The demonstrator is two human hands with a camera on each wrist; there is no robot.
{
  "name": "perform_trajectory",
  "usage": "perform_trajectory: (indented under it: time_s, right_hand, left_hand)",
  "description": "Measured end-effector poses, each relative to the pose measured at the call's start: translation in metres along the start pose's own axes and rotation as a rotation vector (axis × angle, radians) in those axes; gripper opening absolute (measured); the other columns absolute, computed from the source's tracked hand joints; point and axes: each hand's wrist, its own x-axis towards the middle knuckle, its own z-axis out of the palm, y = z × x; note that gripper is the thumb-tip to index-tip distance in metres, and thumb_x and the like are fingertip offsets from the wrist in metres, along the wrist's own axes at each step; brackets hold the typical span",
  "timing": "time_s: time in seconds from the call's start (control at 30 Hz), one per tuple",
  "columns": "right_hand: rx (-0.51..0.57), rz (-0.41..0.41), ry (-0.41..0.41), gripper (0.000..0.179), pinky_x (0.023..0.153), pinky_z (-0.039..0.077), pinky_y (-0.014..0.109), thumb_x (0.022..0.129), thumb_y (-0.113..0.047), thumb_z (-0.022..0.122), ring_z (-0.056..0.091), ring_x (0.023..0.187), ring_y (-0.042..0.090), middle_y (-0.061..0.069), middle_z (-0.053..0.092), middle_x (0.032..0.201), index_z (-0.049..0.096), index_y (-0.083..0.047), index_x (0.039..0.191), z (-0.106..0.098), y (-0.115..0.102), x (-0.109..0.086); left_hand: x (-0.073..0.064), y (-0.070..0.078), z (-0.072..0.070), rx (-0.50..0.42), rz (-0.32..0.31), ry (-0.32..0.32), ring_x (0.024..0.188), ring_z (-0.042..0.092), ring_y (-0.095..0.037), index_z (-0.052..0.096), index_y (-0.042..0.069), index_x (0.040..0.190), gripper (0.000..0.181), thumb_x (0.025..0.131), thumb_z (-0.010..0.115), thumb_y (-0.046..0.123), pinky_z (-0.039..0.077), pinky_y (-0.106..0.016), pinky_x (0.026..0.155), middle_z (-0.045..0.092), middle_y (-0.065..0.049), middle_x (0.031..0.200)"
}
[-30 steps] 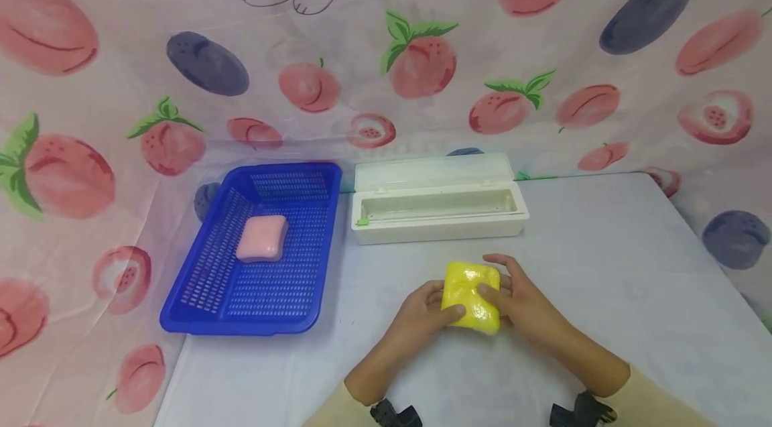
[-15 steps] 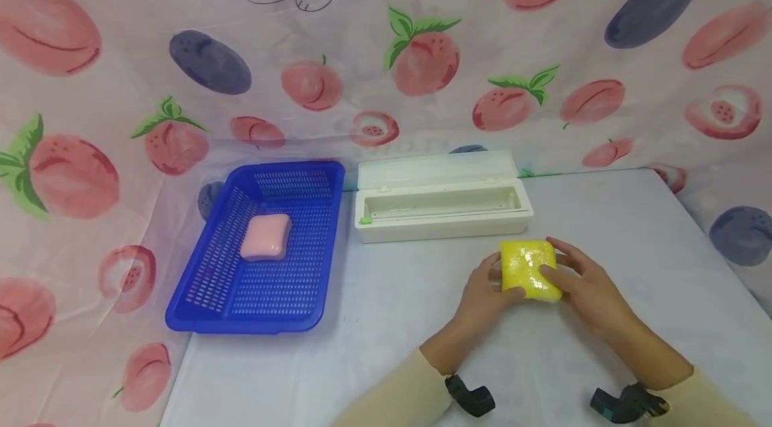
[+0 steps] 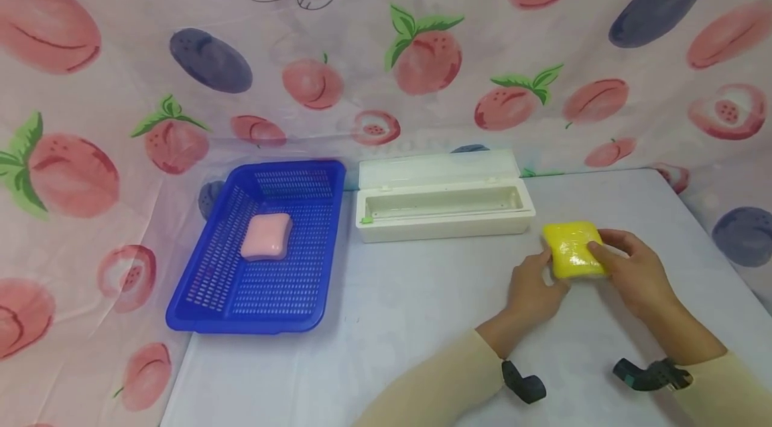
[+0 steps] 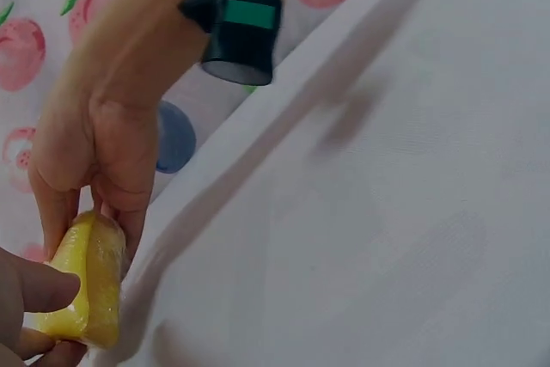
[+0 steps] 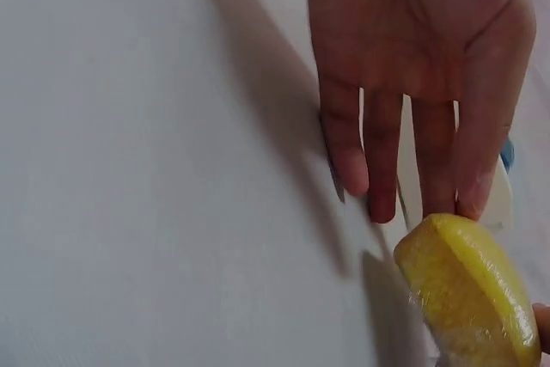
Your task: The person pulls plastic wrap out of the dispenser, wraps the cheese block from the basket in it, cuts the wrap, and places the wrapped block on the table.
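Note:
A yellow soap bar (image 3: 573, 250), rounded and square, shines under what looks like clear film. It is held close over the white table (image 3: 410, 306), right of centre. My right hand (image 3: 642, 276) grips its right side, thumb on top and fingers behind. At its near left corner my left hand (image 3: 533, 291) pinches lightly with thumb and index. In the right wrist view the left hand's other fingers (image 5: 382, 169) hang fairly straight, beside the soap. The left wrist view shows the left thumb (image 4: 51, 285) overlapping the soap's end.
To the left stands a blue perforated basket (image 3: 247, 327) with a pink soap bar (image 3: 265, 237) in it. A long white box (image 3: 446, 228) with its clear lid (image 3: 437, 169) raised and a small green piece stands at the back. Behind hangs a fruit-print cloth (image 3: 338, 31).
Both hands have carried the yellow soap rightward and farther back, to a spot right of the white box. The left thumb has slid from the soap's top to its near edge.

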Motion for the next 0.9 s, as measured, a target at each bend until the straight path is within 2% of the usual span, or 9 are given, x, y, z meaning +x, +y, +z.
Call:
perform_trajectory:
  time_s: [0.07,0.13,0.23,0.3,0.37,0.47,0.6,0.73,0.9]
  right_hand:
    - [-0.033,0.015,0.024,0.076,0.063,0.048,0.011,0.09,-0.056,0.046,0.037,0.121,0.041,0.027,0.032,0.144,0.03,-0.005,0.144,-0.003,0.002,0.002]
    - [-0.074,0.027,0.037,0.076,0.063,0.048,0.012,0.09,-0.057,0.046,0.04,0.118,0.042,0.028,0.038,0.139,0.033,-0.004,0.143,-0.005,0.005,0.005]
    - [-0.132,0.038,0.035,0.077,0.074,0.053,0.026,0.09,-0.058,0.046,0.044,0.115,0.041,0.029,0.043,0.134,0.034,-0.002,0.142,-0.006,0.009,0.009]
    - [-0.149,0.051,0.02,0.079,0.082,0.053,0.038,0.09,-0.059,0.045,0.045,0.116,0.042,0.029,0.043,0.134,0.034,-0.001,0.142,-0.006,0.012,0.012]
    - [-0.153,0.066,0.003,0.08,0.086,0.05,0.046,0.089,-0.06,0.044,0.044,0.117,0.042,0.029,0.042,0.135,0.033,-0.001,0.142,-0.007,0.014,0.015]
    - [-0.154,0.071,-0.015,0.082,0.085,0.051,0.046,0.089,-0.061,0.044,0.044,0.116,0.043,0.03,0.041,0.136,0.032,0.001,0.142,-0.009,0.017,0.018]
    - [-0.187,0.033,-0.024,0.082,0.086,0.049,0.05,0.089,-0.06,0.044,0.044,0.113,0.045,0.033,0.039,0.134,0.032,0.004,0.14,-0.009,0.018,0.019]
    - [-0.238,-0.004,-0.021,0.082,0.089,0.045,0.055,0.09,-0.059,0.044,0.042,0.114,0.048,0.034,0.039,0.132,0.033,0.007,0.137,-0.008,0.017,0.019]
    - [-0.252,-0.014,-0.025,0.082,0.091,0.044,0.057,0.09,-0.059,0.043,0.041,0.114,0.049,0.035,0.038,0.132,0.031,0.008,0.137,-0.008,0.017,0.018]
  left_hand:
    - [-0.001,0.001,0.005,0.101,0.038,-0.019,0.124,0.044,-0.011,0.042,0.029,0.139,0.06,0.084,0.066,0.033,0.04,-0.031,0.101,0.05,0.014,0.133]
    - [-0.001,0.001,0.007,0.175,0.089,-0.035,0.128,0.04,-0.011,0.041,0.027,0.14,0.06,0.085,0.065,0.033,0.036,-0.03,0.104,0.047,0.014,0.137]
    - [-0.001,0.001,0.008,0.251,0.151,-0.048,0.127,0.039,-0.008,0.039,0.025,0.14,0.06,0.086,0.063,0.032,0.032,-0.028,0.104,0.045,0.016,0.139]
    - [-0.002,0.002,0.008,0.261,0.162,-0.057,0.126,0.039,-0.006,0.039,0.024,0.14,0.06,0.085,0.063,0.03,0.031,-0.026,0.103,0.044,0.017,0.14]
    - [-0.002,0.002,0.007,0.261,0.152,-0.071,0.126,0.038,-0.005,0.038,0.025,0.141,0.062,0.085,0.063,0.031,0.031,-0.024,0.102,0.042,0.017,0.141]
    - [-0.003,0.003,0.007,0.255,0.132,-0.097,0.126,0.036,-0.007,0.036,0.025,0.143,0.066,0.084,0.065,0.031,0.032,-0.024,0.102,0.039,0.017,0.143]
    - [-0.003,0.003,0.006,0.258,0.111,-0.124,0.126,0.035,-0.008,0.034,0.027,0.144,0.068,0.084,0.065,0.031,0.033,-0.024,0.102,0.036,0.018,0.145]
    - [-0.003,0.001,0.005,0.252,0.123,-0.141,0.127,0.033,-0.007,0.032,0.026,0.145,0.068,0.085,0.064,0.03,0.032,-0.023,0.103,0.034,0.019,0.146]
    - [-0.002,-0.005,0.003,0.238,0.14,-0.182,0.13,0.031,-0.005,0.029,0.027,0.146,0.07,0.086,0.063,0.03,0.031,-0.023,0.105,0.03,0.02,0.148]
